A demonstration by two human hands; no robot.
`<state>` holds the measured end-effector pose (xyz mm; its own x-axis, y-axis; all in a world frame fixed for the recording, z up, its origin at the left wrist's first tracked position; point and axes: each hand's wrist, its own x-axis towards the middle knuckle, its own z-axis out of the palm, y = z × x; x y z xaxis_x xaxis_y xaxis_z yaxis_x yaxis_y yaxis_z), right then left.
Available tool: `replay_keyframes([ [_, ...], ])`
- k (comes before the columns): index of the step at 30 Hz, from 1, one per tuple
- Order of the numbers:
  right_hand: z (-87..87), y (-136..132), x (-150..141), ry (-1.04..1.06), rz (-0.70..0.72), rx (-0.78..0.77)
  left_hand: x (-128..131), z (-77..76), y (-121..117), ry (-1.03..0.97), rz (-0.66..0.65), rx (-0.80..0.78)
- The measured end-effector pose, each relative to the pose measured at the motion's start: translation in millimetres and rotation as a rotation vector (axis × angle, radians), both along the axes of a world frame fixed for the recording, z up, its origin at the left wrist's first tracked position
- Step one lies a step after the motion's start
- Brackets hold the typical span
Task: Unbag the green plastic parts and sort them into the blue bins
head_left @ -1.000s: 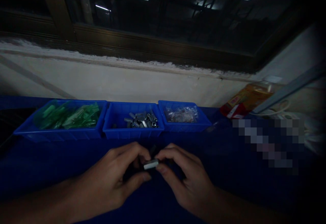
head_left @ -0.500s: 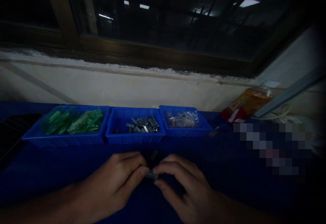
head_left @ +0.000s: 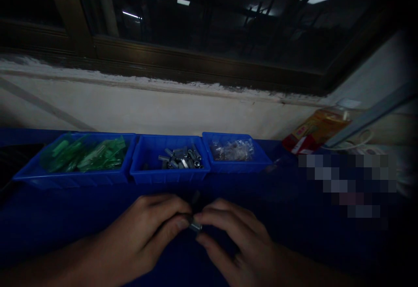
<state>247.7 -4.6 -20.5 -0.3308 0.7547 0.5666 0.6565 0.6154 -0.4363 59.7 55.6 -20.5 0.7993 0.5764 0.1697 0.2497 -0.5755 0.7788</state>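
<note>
My left hand pinches a short grey metal tube between thumb and forefinger above the blue table. At the tube's right end, my right hand has its thumb and forefinger closed about it, with the other fingers curled. Just beyond the fingertips a second small dark piece shows dimly; whether it lies on the table or is held I cannot tell. Straight ahead, the middle blue bin holds several metal tubes like the one in my fingers.
Left of it, a blue bin holds green plastic packets. Small clear plastic bags fill the right bin. A bottle of amber liquid leans by a grey bar at the right. Behind runs a wall under a window.
The view has shifted slightly, so the bins sit a little farther left. The tube is tilted more between my fingers, its right end lower. Both hands stay close together on it.
</note>
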Motion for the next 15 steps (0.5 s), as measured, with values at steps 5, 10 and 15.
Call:
replay_keyframes([
  [5,-0.7,0,4,-0.093,0.067,0.084,-1,-1.2,0,0.048,-0.001,0.032],
  [10,5.2,17,15,-0.190,-0.044,0.218,-1,0.2,-2,0.098,0.040,0.005],
  [15,18.1,46,22,-0.229,-0.248,0.219,-2,1.8,-3,0.169,0.030,-0.009],
])
